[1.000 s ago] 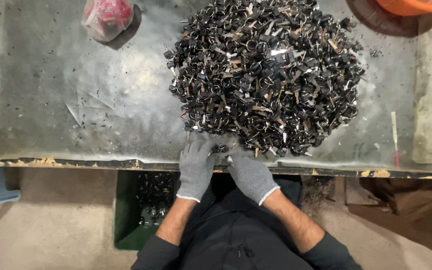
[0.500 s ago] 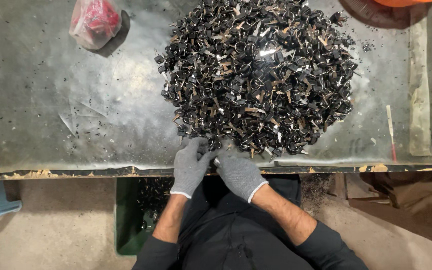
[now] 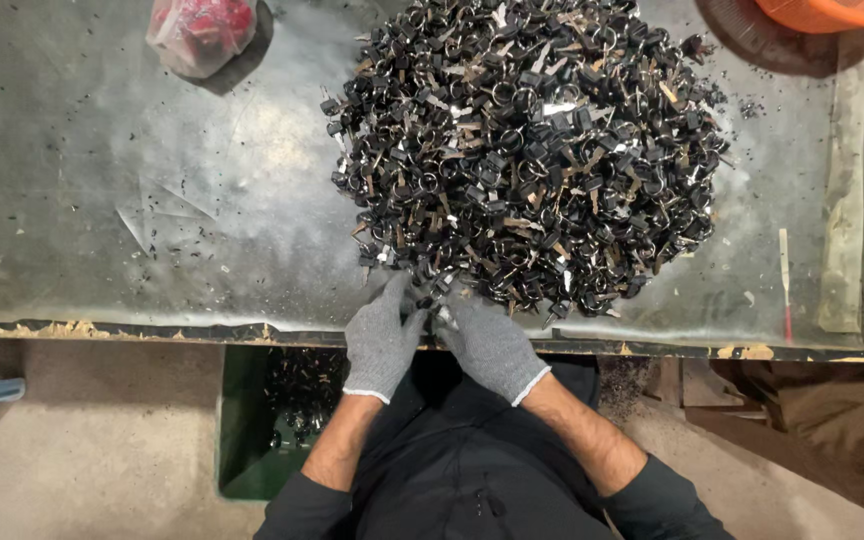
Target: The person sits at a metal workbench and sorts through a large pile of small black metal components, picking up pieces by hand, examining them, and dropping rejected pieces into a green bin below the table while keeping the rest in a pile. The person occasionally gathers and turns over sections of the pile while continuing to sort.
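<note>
Two gloved hands, left (image 3: pixel 382 335) and right (image 3: pixel 490 340), fingers together on small stiff black parts (image 3: pixel 430 285) at heap (image 3: pixel 532 150) edge; light, snaggy, best pinched singly.

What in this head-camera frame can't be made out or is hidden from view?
- Whether either gloved hand, left hand or right hand, grips a piece: fingers lie buried in the pile of small black parts.
- Single parts: too small and tangled to identify.
- Orange container: cut off by the top edge.
- Green bin: partly hidden by the table edge and the person's arm.
- Red bag: contents unclear.
</note>
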Available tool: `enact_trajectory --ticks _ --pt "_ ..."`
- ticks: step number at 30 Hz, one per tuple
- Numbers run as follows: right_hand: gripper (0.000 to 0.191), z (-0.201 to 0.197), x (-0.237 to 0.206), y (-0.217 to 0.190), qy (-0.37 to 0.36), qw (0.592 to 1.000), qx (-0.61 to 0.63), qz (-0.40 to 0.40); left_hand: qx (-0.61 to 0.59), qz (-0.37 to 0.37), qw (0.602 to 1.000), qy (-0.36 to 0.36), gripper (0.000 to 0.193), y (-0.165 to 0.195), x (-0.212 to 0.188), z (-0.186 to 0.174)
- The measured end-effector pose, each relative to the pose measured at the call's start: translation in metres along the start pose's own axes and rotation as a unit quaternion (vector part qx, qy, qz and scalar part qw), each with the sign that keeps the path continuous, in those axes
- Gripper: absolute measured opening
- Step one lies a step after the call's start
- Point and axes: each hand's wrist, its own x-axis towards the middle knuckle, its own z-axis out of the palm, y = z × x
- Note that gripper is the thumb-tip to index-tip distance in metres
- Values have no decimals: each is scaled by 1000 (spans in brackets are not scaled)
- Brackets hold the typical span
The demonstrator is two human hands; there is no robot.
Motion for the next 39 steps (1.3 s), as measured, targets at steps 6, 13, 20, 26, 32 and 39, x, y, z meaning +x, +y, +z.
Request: enact_trajectory --ticks 6,13,20,26,32,39 --pt "38 -6 15 -7 -65 996 16 66 29 125 991 35 25 -13 3 7" --pt "19 5 19 -28 -44 973 -215 77 55 231 970 51 19 -27 10 17" --pt "25 -5 10 -15 40 969 -243 -38 10 157 987 13 16 -19 12 13" --pt "31 -9 3 -15 16 960 -279 -29 4 126 992 -6 16 -14 16 13" --pt "20 -5 16 -10 4 964 -264 -26 79 144 985 -60 13 -18 30 13" --pt "28 12 17 -15 -64 978 -188 66 44 151 987 11 14 -17 15 23"
